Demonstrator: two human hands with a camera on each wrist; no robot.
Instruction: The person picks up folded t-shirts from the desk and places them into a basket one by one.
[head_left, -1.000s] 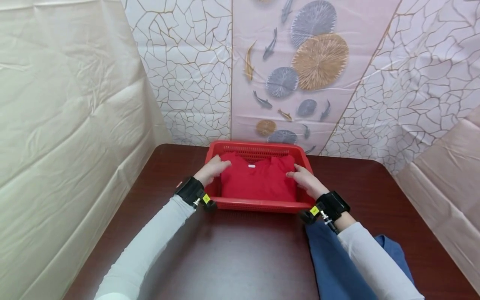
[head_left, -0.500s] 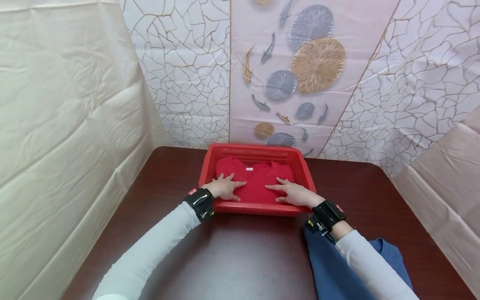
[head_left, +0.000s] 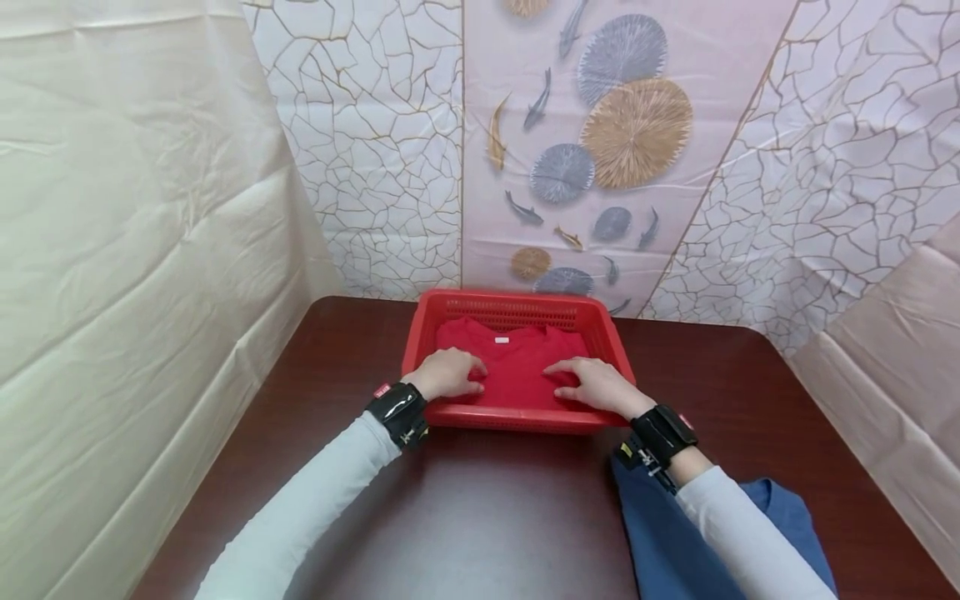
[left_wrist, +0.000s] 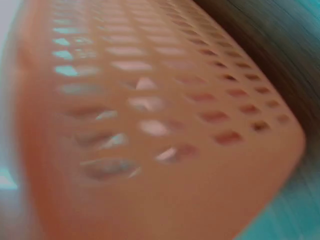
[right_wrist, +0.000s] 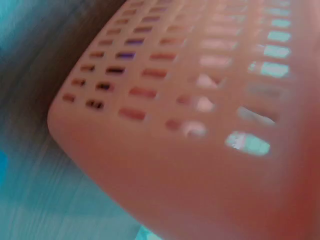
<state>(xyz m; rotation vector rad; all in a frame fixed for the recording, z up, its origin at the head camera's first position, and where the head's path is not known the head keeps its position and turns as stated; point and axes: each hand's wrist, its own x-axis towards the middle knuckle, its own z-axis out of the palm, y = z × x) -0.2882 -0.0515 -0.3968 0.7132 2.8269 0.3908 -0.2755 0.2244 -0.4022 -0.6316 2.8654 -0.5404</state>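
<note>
A red plastic basket (head_left: 517, 419) stands at the far side of the table, and a folded red shirt (head_left: 517, 358) with a white neck label lies inside. My left hand (head_left: 448, 373) reaches over the basket's left front corner, its bent fingers resting on the shirt. On the opposite side my right hand (head_left: 596, 385) touches the shirt too, thumb and fingers apart. Both wrist views are filled by the basket's perforated outer wall, seen blurred in the left (left_wrist: 165, 200) and right wrist view; the hands are hidden there.
A blue garment (head_left: 675, 533) lies on the dark brown table (head_left: 480, 508) at the front right, partly under the right forearm. Patterned cloth (head_left: 375, 167) hangs right behind the table, and plain pale cloth (head_left: 150, 292) borders it on the left.
Both hands have come from the shirt's side edges inward and toward the front of the basket. Their fingers, spread flat on the shirt half a second ago, are now more bent and drawn together.
</note>
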